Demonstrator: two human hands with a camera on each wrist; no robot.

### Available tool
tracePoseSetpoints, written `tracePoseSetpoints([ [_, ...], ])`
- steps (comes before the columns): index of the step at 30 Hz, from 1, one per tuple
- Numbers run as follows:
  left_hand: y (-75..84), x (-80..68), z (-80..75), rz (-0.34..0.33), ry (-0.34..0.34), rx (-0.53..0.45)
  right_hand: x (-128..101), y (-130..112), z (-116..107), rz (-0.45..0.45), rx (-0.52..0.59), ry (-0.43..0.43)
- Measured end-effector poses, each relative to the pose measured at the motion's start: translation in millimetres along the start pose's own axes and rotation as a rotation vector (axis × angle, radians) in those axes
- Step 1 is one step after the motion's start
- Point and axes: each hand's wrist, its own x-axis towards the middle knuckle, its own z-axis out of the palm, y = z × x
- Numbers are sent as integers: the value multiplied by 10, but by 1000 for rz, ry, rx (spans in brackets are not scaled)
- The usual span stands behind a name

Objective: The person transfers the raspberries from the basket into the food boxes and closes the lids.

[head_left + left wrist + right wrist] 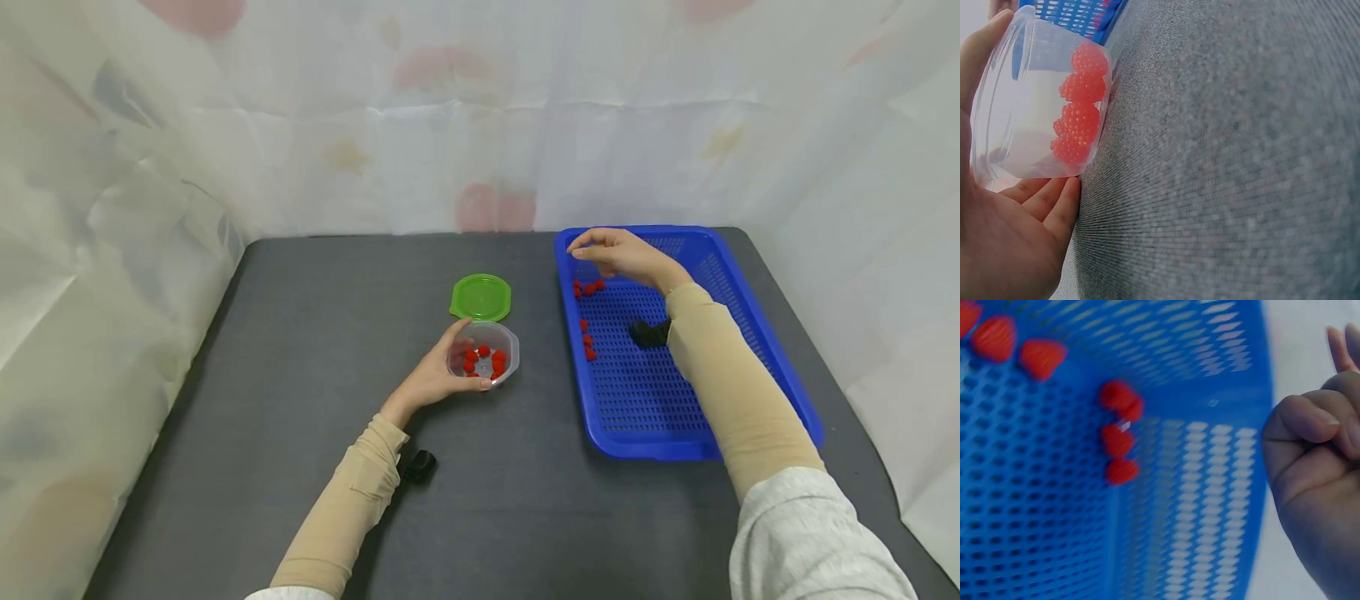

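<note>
My left hand (435,371) holds a clear plastic tub (1029,94) by its side, thumb at the rim and fingers round the lower part. Several red raspberries (1082,128) lie on the tub's bottom. Above the far left part of the blue basket (652,447) is my right hand (626,254), fingers loosely bent; no berry shows between them. In the right wrist view that hand (1319,462) appears beyond the basket's rim, its fingertips partly hidden. More raspberries (1116,440) lie along the basket's walls.
A green lid (481,297) lies on the grey table (315,350) just behind the tub. Black wrist devices show at the left forearm (352,492) and the right forearm (720,375). Patterned white sheeting (420,150) hangs behind and beside the table.
</note>
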Motion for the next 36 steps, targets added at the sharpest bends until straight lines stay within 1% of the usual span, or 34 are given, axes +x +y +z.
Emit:
tracePoseSetpoints([
  [4, -9, 2, -6, 5, -2, 5, -16, 180, -13, 11, 64, 55],
  [7, -20, 5, -2, 9, 3, 5, -8, 295, 3, 34, 39, 62],
  [14, -40, 10, 22, 5, 10, 1, 0, 477, 97, 93, -34, 35],
  [18, -38, 11, 25, 0, 10, -5, 15, 588, 146, 114, -88, -10],
  [22, -35, 0, 21, 3, 1, -4, 50, 703, 181, 155, -133, -105],
  [24, -29, -13, 15, 9, -4, -8, 72, 755, 191, 172, -139, -144],
  [26, 69, -58, -3, 6, -13, -13, 83, 791, 196, 190, -148, -164],
  [28, 70, -57, -3, 13, -15, -14, 78, 811, 196, 202, -161, -177],
  [31, 56, -39, 6, 11, -13, -14, 51, 817, 192, 234, -170, -191],
  [33, -49, 9, 26, 16, -2, -17, 34, 820, 191, 253, -174, -203],
  [36, -58, 19, 35, 14, 5, -26, 17, 830, 186, 266, -190, -220],
])
